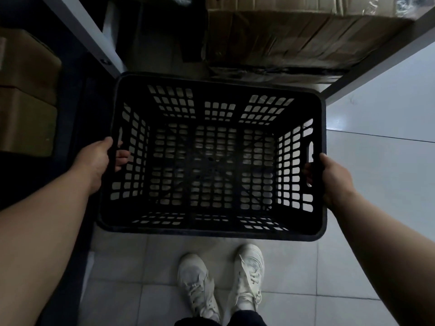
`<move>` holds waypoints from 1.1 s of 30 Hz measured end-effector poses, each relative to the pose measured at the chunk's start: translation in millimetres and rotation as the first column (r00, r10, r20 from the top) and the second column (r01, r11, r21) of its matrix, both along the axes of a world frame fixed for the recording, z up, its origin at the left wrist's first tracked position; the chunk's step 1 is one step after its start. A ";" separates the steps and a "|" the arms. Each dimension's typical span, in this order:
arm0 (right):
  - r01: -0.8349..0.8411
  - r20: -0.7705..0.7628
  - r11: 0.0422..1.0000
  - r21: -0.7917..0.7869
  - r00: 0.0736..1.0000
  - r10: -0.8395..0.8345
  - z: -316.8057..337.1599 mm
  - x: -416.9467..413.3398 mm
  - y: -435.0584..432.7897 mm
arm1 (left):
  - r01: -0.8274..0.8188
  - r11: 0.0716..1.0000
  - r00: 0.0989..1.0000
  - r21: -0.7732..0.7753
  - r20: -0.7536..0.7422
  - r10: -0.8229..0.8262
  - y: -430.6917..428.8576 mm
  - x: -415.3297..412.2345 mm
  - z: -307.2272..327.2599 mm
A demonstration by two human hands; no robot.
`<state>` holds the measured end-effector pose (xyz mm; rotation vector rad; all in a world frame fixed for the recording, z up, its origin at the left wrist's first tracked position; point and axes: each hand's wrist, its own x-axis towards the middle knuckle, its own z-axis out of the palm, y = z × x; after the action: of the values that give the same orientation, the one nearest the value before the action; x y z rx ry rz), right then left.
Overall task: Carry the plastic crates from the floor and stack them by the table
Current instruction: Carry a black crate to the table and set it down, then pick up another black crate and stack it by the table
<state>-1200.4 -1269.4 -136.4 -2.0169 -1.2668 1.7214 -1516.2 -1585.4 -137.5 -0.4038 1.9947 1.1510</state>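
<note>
A black plastic crate (211, 228) with slotted walls and floor fills the middle of the view, open side up and empty. My left hand (98, 158) grips its left wall, with fingers hooked through the handle slot. My right hand (334, 177) grips the right wall at the handle slot in the same way. The crate hangs level above the tiled floor, in front of my feet. No other crate is visible.
A white table's top (386, 90) lies at the right, and its grey frame bars run along both sides. Large cardboard boxes (294, 38) sit under it just beyond the crate. More cardboard boxes (26, 90) stand at the left. My white shoes (221, 278) stand on light floor tiles.
</note>
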 end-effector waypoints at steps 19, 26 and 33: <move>-0.366 0.296 0.898 0.244 0.910 0.291 12.3 -10.5 -6.3 | 0.093 0.945 0.953 -0.313 -0.248 -0.176 22.5 12.0 14.5; -0.653 0.461 0.665 0.363 0.746 0.481 85.8 -36.7 -11.2 | 0.304 0.827 0.795 -0.473 -0.353 -0.494 61.0 31.7 102.8; -0.773 0.559 0.381 0.507 0.631 0.538 217.7 -59.6 -12.9 | 0.500 0.711 0.597 -0.495 -0.397 -0.697 80.1 59.4 234.8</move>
<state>-1260.0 -1282.3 81.3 -1.3299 -2.6380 0.7536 -1456.8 -1505.3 97.4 0.5320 2.5537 0.4875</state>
